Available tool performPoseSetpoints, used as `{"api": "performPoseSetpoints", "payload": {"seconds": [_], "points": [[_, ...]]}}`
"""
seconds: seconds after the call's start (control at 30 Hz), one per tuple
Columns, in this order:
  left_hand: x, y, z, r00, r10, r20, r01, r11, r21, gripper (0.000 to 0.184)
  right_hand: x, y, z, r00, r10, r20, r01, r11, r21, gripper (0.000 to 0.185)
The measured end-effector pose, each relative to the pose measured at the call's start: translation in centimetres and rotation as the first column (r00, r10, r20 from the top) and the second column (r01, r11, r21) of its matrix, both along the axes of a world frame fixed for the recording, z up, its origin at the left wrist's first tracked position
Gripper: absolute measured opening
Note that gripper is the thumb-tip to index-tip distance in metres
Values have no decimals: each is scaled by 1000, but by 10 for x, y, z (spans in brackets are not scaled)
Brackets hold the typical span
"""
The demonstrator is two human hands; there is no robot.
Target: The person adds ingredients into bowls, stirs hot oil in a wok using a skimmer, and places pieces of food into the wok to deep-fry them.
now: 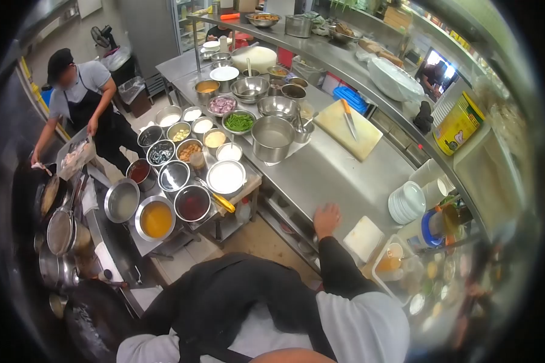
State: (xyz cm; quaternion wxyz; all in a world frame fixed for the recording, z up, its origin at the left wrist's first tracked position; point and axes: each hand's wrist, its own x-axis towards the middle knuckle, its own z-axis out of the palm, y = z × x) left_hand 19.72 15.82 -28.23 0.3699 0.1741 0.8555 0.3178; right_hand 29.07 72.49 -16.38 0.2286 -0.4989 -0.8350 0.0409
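Observation:
My right hand (327,219) lies flat on the steel counter (321,175), fingers spread, with nothing in it. A small white board (364,239) is just to its right. Farther up the counter, a knife with an orange handle (349,119) rests on a large cutting board (348,129). My left hand does not show; that arm runs down at the lower left, near a dark wok (97,317). Left of the counter stand steel bowls with a dark red liquid (192,202) and an orange liquid (157,219).
At the left, a co-worker (88,97) in a dark cap and apron holds a clear container (76,156) beside the stove. Stacked white plates (407,202) stand at the counter's right. An overhead shelf (345,57) runs along the far side.

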Motion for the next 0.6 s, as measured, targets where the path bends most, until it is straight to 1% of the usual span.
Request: {"api": "performPoseSetpoints", "payload": {"seconds": [0.03,0.07,0.13,0.17,0.23,0.27,0.33,0.57,0.6], "points": [[0,14,5,1000,-22,-2,22,1000,5,34,4,2,2,993,57,105,-62,997,42,51],[1,25,8,999,-36,-3,37,999,15,34,9,4,7,992,69,102,-73,996,42,51],[1,46,25,997,-78,-8,78,997,6,33,21,4,18,969,218,118,-220,976,5,50],[5,52,29,995,-97,-5,97,995,-1,33,22,6,23,966,232,116,-233,972,-4,50],[21,58,29,994,-106,13,106,994,-19,33,25,5,30,953,240,184,-227,970,-91,51],[28,58,25,994,-111,20,112,993,-34,32,25,3,30,949,261,179,-247,964,-100,51],[41,59,19,992,-125,35,127,990,-63,32,27,2,32,965,236,111,-235,972,-17,51],[61,55,16,987,-143,76,152,980,-127,30,28,3,34,961,259,94,-257,966,-38,52],[61,53,16,987,-138,81,148,981,-128,30,30,3,31,961,250,115,-251,968,-8,51]]}}
